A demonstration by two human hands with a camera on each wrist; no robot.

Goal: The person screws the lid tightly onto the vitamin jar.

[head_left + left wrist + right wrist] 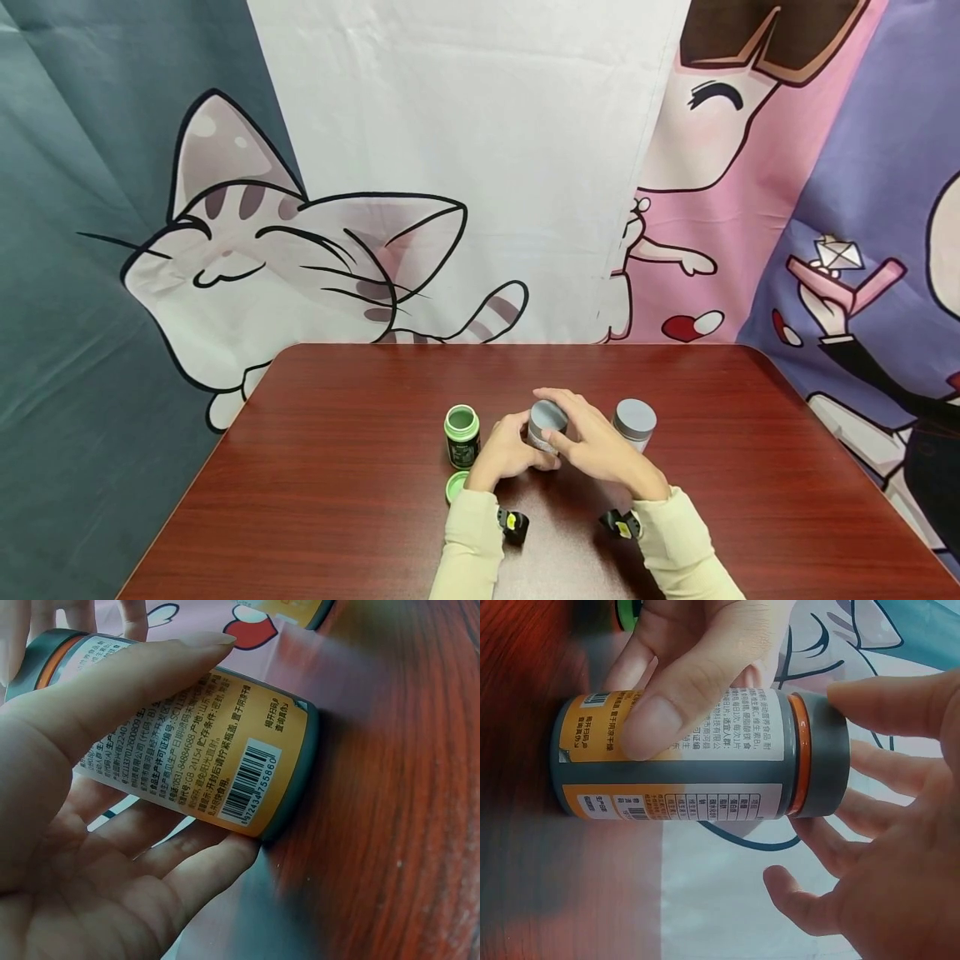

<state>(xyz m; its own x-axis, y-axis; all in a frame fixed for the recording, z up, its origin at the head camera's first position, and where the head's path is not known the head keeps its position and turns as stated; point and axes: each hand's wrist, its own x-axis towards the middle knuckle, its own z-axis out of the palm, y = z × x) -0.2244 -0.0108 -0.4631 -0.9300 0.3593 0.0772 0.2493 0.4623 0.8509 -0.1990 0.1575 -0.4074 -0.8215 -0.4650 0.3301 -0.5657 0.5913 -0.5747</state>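
In the head view a supplement bottle (543, 437) with a grey lid (549, 413) stands upright on the table between the two hands. My left hand (513, 454) grips its body, the thumb lying across the orange and white label (727, 731). At the top, my right hand (600, 443) holds the lid, thumb on one side and fingers round the other. An orange ring (803, 754) shows just under the lid in the right wrist view. To the left stands a dark jar (462, 435) with a light green rim, its mouth uncovered. A green lid (455, 487) lies in front of that jar.
A second grey-lidded bottle (635, 421) stands right of the hands, partly hidden by the right hand. All of it is on a reddish-brown wooden table (337, 467). Behind the table's far edge hangs a cloth backdrop (465, 108) with cartoon figures.
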